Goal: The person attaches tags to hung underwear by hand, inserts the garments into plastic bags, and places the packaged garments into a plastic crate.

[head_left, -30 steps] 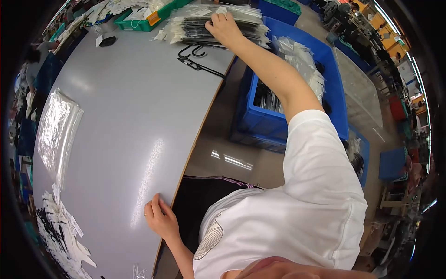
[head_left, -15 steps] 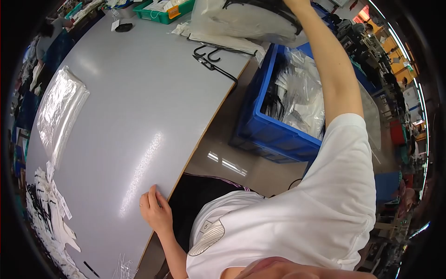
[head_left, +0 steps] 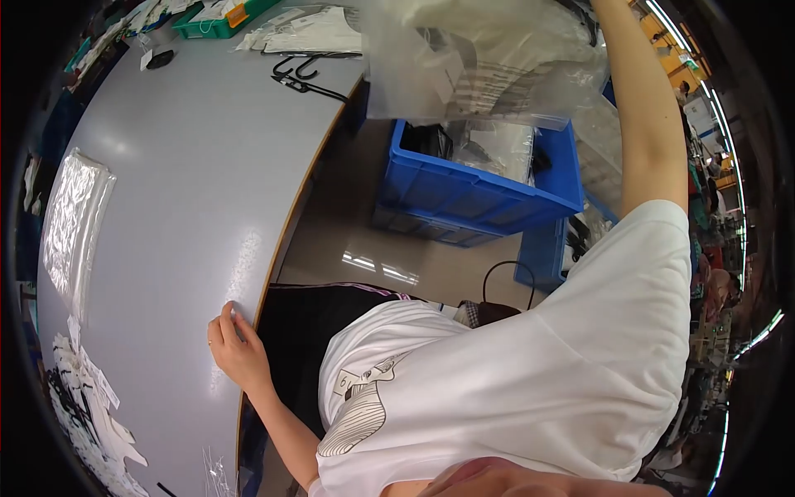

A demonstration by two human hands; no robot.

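Resting at the table's (head_left: 166, 207) near edge, my left hand (head_left: 238, 348) has loosely bent fingers that look apart, with a ring on one and nothing clearly held. At the top right, my right arm reaches up, and my right hand (head_left: 609, 5) is mostly cut off by the frame edge. Beside its wrist hangs a bagged garment (head_left: 497, 70) in cloudy clear plastic, with a black hanger part (head_left: 584, 18) at its upper right. It hangs over a blue crate (head_left: 489, 195) with plastic-wrapped items inside. My right fingers are out of sight.
Black hangers (head_left: 298, 80) lie near more pale bagged items (head_left: 310, 33). A stack of clear plastic bags (head_left: 76, 228) and tagged white pieces (head_left: 91, 406) lie along the left. A green bin (head_left: 203, 29) stands at the back; another blue crate (head_left: 542, 261) is at the right.
The bagged garment and my right arm have moved right, off the table corner to above the blue crate. The view has turned, shifting the table left. My left hand stays at the edge.
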